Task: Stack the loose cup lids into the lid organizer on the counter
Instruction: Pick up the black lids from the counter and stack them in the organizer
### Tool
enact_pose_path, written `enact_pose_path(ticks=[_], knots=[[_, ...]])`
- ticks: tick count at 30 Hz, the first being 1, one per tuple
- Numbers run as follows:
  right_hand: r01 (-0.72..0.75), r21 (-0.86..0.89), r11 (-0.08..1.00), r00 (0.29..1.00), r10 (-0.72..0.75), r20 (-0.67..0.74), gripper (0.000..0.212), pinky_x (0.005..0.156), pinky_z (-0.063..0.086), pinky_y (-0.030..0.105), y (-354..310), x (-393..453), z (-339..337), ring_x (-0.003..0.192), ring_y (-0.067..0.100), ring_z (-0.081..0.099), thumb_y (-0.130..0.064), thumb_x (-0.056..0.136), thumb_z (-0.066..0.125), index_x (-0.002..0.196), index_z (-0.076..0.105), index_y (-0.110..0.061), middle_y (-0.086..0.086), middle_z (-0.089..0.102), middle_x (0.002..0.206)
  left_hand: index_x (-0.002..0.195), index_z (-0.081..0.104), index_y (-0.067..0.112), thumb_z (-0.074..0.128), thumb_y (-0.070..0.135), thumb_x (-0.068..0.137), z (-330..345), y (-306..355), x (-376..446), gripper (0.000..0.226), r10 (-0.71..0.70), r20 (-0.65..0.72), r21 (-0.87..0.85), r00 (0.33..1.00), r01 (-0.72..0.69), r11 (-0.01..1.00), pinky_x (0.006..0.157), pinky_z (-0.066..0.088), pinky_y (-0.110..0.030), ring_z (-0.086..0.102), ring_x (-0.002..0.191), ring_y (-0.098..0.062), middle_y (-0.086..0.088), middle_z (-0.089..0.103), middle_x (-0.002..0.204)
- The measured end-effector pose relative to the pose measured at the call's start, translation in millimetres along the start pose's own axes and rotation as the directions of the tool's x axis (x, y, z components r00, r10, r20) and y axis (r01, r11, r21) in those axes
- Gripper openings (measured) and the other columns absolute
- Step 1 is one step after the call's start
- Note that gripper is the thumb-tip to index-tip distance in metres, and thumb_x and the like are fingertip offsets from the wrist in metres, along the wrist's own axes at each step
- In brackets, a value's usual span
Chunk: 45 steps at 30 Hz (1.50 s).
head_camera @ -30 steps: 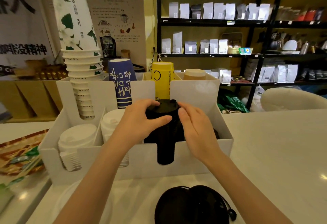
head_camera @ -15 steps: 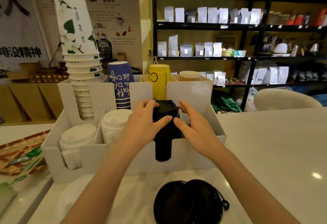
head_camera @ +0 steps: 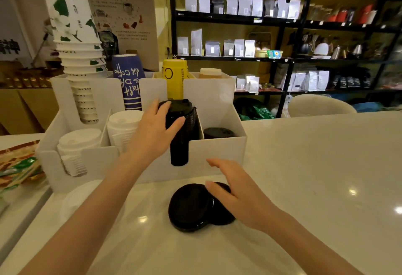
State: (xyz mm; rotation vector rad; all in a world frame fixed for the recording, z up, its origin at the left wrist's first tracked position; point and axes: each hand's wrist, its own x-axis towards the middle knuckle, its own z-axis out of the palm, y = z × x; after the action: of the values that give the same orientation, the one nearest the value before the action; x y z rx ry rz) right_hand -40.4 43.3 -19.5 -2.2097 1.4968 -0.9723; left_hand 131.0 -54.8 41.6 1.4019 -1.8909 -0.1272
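A white lid organizer (head_camera: 219,151) stands on the pale counter. A tall stack of black lids (head_camera: 181,135) fills its third front slot, and my left hand (head_camera: 155,132) rests against that stack's top and left side. Loose black lids (head_camera: 191,207) lie overlapping on the counter in front of the organizer. My right hand (head_camera: 236,190) hovers over their right edge with fingers spread, fingertips touching or just above them. A short black lid stack (head_camera: 218,133) sits in the right slot. White lid stacks (head_camera: 124,127) fill the two left slots.
Paper cup stacks stand in the organizer's back row: white-green (head_camera: 76,57), blue (head_camera: 130,83), yellow (head_camera: 175,79). A translucent lid (head_camera: 76,200) lies on the counter at front left. Packets lie at the far left (head_camera: 19,170). Shelves with bags stand behind.
My right hand has left the black lid stack and dropped down to the loose black lids on the counter. My left hand stays on the stack.
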Motion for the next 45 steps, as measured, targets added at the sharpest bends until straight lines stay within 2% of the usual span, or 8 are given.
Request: enact_pose_path(ticks=[7,13,18,22,25,34,38,45], knots=[[0.004,-0.062,0.998,0.999,-0.001,0.047,0.046,0.102,0.034,0.024,13.1,-11.1,17.3,0.12,0.007,0.038,-0.04,0.088,0.046,0.131,0.04,-0.025,-0.005,0.049,0.129,0.142,0.007,0.026,0.037,0.045,0.086,2.9,-3.9,-71.0,0.066,0.201,0.153,-0.008,0.968,-0.203,0.979,0.115,0.004,-0.03,-0.004,0.142,-0.01,0.005,-0.002,0.156],[0.056,-0.096,0.994,0.998,-0.053,0.03,0.037,0.094,0.034,0.023,17.9,-11.9,22.8,0.114,0.01,0.039,-0.035,0.089,0.047,0.121,0.05,-0.019,-0.005,0.056,0.118,0.142,0.01,0.029,0.04,0.058,0.078,13.0,-14.4,-127.7,0.076,0.091,0.432,-0.152,0.897,-0.027,0.988,0.11,0.006,-0.018,0.004,0.139,0.0,0.012,0.004,0.154],[0.059,-0.122,0.991,0.998,-0.058,0.006,0.037,0.09,0.031,0.02,19.3,-16.4,25.6,0.111,0.009,0.039,-0.041,0.087,0.045,0.116,0.054,-0.019,-0.006,0.058,0.113,0.142,0.006,0.026,0.054,0.058,0.074,27.8,-28.0,-143.4,0.089,0.107,0.517,-0.114,0.849,-0.055,0.992,0.112,0.007,-0.018,0.004,0.14,-0.005,0.006,0.003,0.155],[0.051,-0.1,0.994,0.999,-0.051,-0.004,0.031,0.091,0.03,0.019,18.6,-19.3,26.4,0.109,0.008,0.038,-0.036,0.088,0.048,0.114,0.056,-0.02,-0.006,0.059,0.111,0.139,0.022,0.026,0.053,0.064,0.064,29.7,-28.8,-142.8,0.09,0.149,0.453,-0.161,0.879,-0.084,0.983,0.101,0.014,-0.002,0.024,0.127,0.003,0.01,0.024,0.146],[0.041,-0.098,0.994,0.999,-0.044,-0.024,0.032,0.088,0.028,0.015,16.0,-18.5,24.7,0.107,0.008,0.038,-0.034,0.09,0.046,0.116,0.056,-0.02,-0.005,0.058,0.109,0.135,0.031,0.027,0.055,0.073,0.054,29.1,-27.1,-140.4,0.096,0.146,0.393,-0.167,0.908,-0.085,0.982,0.099,0.022,-0.006,0.031,0.121,0.003,0.013,0.034,0.137],[0.027,0.056,0.998,0.999,-0.025,-0.044,0.027,0.081,0.028,0.007,-3.2,-0.7,3.6,0.099,0.013,0.042,-0.028,0.092,0.042,0.109,0.061,-0.019,0.002,0.06,0.098,0.122,0.045,0.032,0.063,0.067,0.056,2.7,-11.3,-118.3,0.077,0.176,0.19,-0.254,0.966,-0.125,0.959,0.084,0.03,0.004,0.037,0.108,0.014,0.03,0.039,0.113],[0.064,0.206,0.976,0.991,-0.039,-0.125,0.027,0.077,0.036,0.011,-20.1,27.5,-14.2,0.094,0.009,0.051,-0.025,0.092,0.042,0.106,0.064,-0.02,0.002,0.063,0.097,0.116,0.049,0.031,0.062,0.063,0.059,-20.5,3.3,-83.3,0.068,0.19,0.102,-0.257,0.977,-0.158,0.953,0.084,0.037,-0.01,0.046,0.104,-0.001,0.014,0.049,0.113],[0.154,0.3,0.941,0.946,-0.053,-0.32,0.027,0.067,0.037,0.004,-43.0,84.1,-38.7,0.085,0.004,0.056,-0.024,0.092,0.041,0.104,0.065,-0.015,-0.001,0.064,0.09,0.117,0.053,0.025,0.064,0.063,0.056,-44.5,16.2,-23.6,0.072,0.188,-0.042,-0.293,0.981,-0.192,0.937,0.077,0.042,-0.006,0.051,0.1,-0.008,0.005,0.053,0.111]])
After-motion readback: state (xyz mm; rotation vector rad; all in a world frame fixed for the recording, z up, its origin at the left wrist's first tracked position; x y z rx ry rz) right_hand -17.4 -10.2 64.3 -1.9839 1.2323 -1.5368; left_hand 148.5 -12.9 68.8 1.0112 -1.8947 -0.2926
